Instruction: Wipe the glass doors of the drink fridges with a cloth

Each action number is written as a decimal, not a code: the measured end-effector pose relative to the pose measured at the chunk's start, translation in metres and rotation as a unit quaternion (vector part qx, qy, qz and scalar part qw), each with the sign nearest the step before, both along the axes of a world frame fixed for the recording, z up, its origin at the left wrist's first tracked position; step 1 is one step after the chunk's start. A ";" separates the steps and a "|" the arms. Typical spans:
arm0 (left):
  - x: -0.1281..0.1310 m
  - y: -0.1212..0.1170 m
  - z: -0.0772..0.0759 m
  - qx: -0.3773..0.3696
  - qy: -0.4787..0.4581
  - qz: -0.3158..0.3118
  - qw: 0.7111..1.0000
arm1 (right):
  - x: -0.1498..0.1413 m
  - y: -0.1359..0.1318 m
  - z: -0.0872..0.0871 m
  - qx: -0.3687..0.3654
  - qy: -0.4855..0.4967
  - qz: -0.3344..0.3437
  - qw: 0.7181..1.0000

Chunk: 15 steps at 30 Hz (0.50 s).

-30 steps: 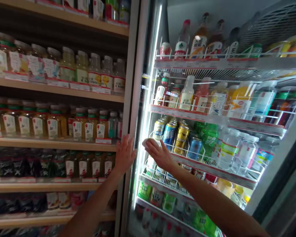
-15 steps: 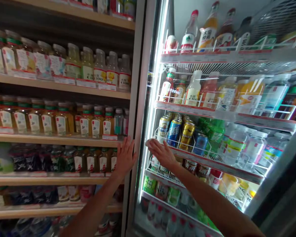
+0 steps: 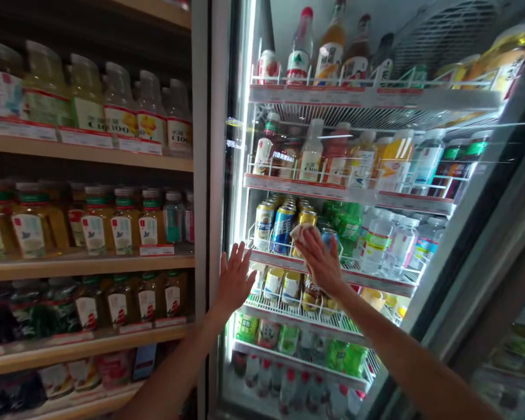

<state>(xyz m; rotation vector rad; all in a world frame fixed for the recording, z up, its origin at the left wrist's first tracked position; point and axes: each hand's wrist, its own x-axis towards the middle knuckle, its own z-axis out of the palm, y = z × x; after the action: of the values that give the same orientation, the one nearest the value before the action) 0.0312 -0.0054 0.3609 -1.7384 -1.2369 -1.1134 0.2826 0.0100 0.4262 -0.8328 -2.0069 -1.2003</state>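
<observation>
A drinks fridge (image 3: 306, 96) with a glass door stands in front of me, lit inside by a bright strip. My right hand (image 3: 321, 262) lies over a pale cloth (image 3: 303, 232), pressed against the glass in front of the beer cans. The cloth shows past the fingertips; the rest is hidden under the palm. My left hand (image 3: 234, 280) is spread with fingers apart at the fridge's left edge, near the metal frame (image 3: 207, 192). Whether it touches the glass is hard to see. Behind the glass between my hands are a blue can (image 3: 283, 227) and a gold can (image 3: 307, 217).
To the left, an open wooden shelf (image 3: 91, 265) carries rows of bottled drinks (image 3: 126, 224). Glass bottles (image 3: 300, 49) stand on the fridge's top shelf. The door's right-hand frame (image 3: 459, 245) slants down the right side.
My right hand and the cloth have slid rightward across the glass, from near the left frame to over the cans. The view has turned right. My left hand stays spread near the door's left edge.
</observation>
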 end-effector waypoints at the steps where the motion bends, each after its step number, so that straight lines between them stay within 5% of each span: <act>1: 0.008 0.000 0.003 0.006 0.004 -0.009 1.000 | 0.007 0.000 0.005 0.013 0.032 -0.011 0.999; 8: 0.060 0.002 0.023 0.033 0.024 -0.075 0.996 | 0.048 -0.012 -0.043 0.007 -0.054 0.001 0.999; 15: 0.101 0.007 0.030 0.048 0.024 -0.117 0.992 | 0.079 -0.012 -0.001 0.054 0.108 -0.042 0.992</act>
<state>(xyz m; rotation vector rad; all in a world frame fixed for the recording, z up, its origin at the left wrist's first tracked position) 0.1321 0.0018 0.3907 -1.8599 -0.9533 -1.2365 0.3617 -0.0021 0.4254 -0.9584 -1.7330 -1.2000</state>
